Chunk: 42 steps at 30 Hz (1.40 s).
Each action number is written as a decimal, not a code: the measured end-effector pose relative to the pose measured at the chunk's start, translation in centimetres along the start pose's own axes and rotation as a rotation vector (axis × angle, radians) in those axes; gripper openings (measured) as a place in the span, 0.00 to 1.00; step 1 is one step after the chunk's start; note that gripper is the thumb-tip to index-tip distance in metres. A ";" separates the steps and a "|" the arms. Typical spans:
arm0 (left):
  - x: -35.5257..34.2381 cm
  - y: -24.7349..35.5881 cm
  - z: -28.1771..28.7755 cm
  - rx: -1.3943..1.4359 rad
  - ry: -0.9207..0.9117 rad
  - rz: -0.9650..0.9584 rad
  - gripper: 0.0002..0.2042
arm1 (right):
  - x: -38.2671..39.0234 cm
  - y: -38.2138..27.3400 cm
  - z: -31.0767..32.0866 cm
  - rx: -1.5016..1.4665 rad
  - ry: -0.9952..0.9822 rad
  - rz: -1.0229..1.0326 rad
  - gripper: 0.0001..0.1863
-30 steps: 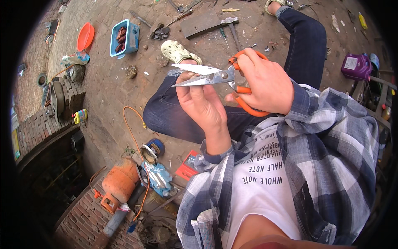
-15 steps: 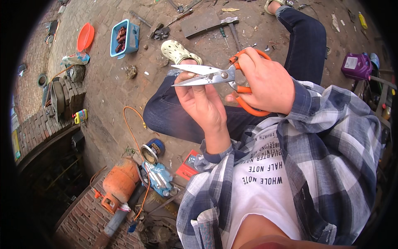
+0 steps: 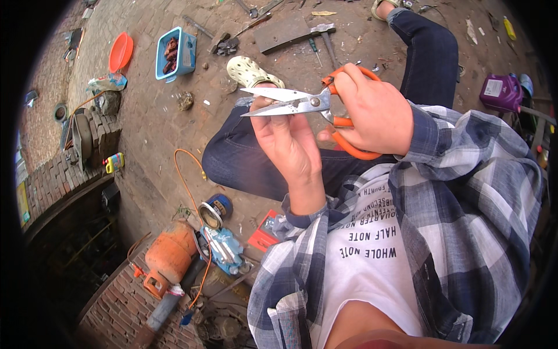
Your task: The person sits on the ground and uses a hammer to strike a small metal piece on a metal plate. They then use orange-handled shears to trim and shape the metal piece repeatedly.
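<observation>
A pair of large scissors (image 3: 302, 106) with steel blades and orange-coated handles is held level in front of my chest, the blades slightly parted and pointing left. Dark marks show on the metal near the pivot. My right hand (image 3: 378, 110) is closed around the handles. At the blades, my left hand (image 3: 290, 142) has its fingers behind the lower blade and its thumb against that blade's lower edge. One fingertip shows in the gap between the blades, partly hidden.
My legs in dark jeans (image 3: 427, 64) are bent on the dirt ground. Beyond them lie a hammer (image 3: 328, 43), a screwdriver (image 3: 314, 51) and a flat metal slab (image 3: 282, 36). At left stand a blue bin (image 3: 187, 57), an orange basin (image 3: 120, 52) and an orange gas cylinder (image 3: 171, 253).
The scissors and both hands have shifted only slightly. My left hand has moved a little to the right along the blades, while the right hand's hold looks the same.
</observation>
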State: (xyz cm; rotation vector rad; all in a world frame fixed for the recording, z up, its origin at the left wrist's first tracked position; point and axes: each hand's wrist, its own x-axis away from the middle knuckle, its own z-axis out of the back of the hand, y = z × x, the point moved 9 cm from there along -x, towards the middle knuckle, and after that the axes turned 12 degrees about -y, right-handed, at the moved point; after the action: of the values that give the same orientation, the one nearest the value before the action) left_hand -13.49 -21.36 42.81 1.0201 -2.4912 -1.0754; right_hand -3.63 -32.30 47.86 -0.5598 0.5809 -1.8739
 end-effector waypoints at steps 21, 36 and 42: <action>-0.1 -0.8 0.4 0.043 0.038 0.011 0.16 | -0.2 1.0 -0.7 0.126 0.052 0.013 0.31; -0.7 0.4 0.4 -0.182 -0.074 -0.165 0.07 | -0.1 0.7 -0.3 -0.106 -0.066 0.038 0.30; -0.5 0.5 0.6 -0.255 -0.099 -0.206 0.07 | -0.1 1.0 -0.7 -0.131 -0.121 0.008 0.32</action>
State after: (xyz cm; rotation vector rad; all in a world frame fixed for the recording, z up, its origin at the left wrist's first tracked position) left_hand -13.61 -20.44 42.76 1.1875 -2.2800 -1.4949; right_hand -3.33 -32.41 46.70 -0.7505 0.6272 -1.7895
